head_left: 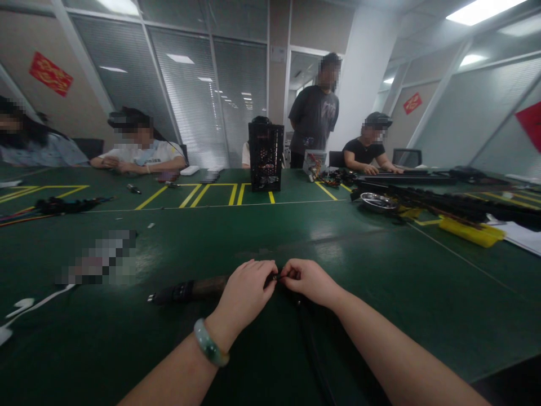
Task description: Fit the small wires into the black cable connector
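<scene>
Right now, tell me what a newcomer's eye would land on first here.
The left hand and right hand pinch a small black piece over the green table, a pale green bangle on the left wrist. Across the table sits a black mesh crate, and beyond it stands a person in a dark T-shirt.

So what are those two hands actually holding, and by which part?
The left hand and right hand pinch a small black cable end between their fingertips, near its tip. The fingers hide most of it, so its exact kind cannot be told.
</scene>
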`<action>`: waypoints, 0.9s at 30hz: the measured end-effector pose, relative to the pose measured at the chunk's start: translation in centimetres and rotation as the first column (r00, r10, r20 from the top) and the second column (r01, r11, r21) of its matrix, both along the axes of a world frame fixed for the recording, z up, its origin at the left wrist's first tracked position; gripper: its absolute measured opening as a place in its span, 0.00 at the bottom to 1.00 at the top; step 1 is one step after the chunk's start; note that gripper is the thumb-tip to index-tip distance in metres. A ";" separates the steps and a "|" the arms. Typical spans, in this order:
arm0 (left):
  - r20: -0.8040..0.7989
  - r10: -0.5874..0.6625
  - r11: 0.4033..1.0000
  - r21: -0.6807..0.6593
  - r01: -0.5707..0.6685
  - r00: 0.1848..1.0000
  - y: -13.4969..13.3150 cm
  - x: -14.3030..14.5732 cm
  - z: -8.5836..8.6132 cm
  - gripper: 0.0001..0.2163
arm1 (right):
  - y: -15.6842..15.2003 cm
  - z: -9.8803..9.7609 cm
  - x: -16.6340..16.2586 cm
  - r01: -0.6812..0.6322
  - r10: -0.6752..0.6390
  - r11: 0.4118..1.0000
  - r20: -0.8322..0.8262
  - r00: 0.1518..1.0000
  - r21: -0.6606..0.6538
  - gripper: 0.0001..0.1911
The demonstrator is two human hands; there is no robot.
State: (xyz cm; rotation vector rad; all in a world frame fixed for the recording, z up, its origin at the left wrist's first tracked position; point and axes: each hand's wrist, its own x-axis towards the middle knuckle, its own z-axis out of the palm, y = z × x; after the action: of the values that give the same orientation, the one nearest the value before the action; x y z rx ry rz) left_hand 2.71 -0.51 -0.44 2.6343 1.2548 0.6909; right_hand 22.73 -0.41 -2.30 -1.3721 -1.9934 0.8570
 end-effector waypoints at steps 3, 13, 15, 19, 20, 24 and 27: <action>-0.002 -0.014 1.000 -0.002 0.014 1.000 0.1 0.0 -0.1 0.05 | 0.0 -0.1 0.0 -0.001 0.001 1.000 -0.004 1.000 -0.002 0.05; 0.002 -0.015 1.000 0.015 0.015 1.000 0.3 0.0 -0.5 0.05 | 0.2 -0.5 0.0 0.009 -0.009 1.000 -0.022 1.000 -0.004 0.05; 0.003 -0.020 1.000 0.014 0.020 1.000 0.3 -0.1 -0.6 0.05 | 0.1 -0.4 0.0 0.015 -0.015 1.000 -0.022 1.000 -0.003 0.05; 0.001 -0.035 0.999 0.020 0.035 0.999 0.4 0.0 -0.6 0.06 | 0.1 -0.3 -0.1 0.025 -0.025 1.000 -0.025 0.999 -0.001 0.05; 0.000 -0.038 0.999 0.023 0.038 0.999 0.4 0.0 -0.6 0.06 | 0.1 -0.3 -0.1 0.027 -0.027 1.000 -0.024 0.999 -0.003 0.05; -0.005 -0.018 1.000 0.026 0.018 1.000 0.3 0.1 -0.4 0.07 | 0.1 -0.3 -0.1 0.042 -0.042 0.999 -0.012 0.999 -0.019 0.05; -0.014 -0.006 1.000 0.019 0.006 1.000 0.2 0.1 -0.4 0.06 | 0.2 -0.3 -0.1 0.049 -0.049 0.999 -0.003 0.999 -0.006 0.04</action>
State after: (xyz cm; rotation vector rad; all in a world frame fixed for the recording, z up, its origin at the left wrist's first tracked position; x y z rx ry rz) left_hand 2.79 -0.32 -0.80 2.6615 1.2492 0.6882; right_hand 22.59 -0.25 -2.59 -1.4164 -1.9486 0.8431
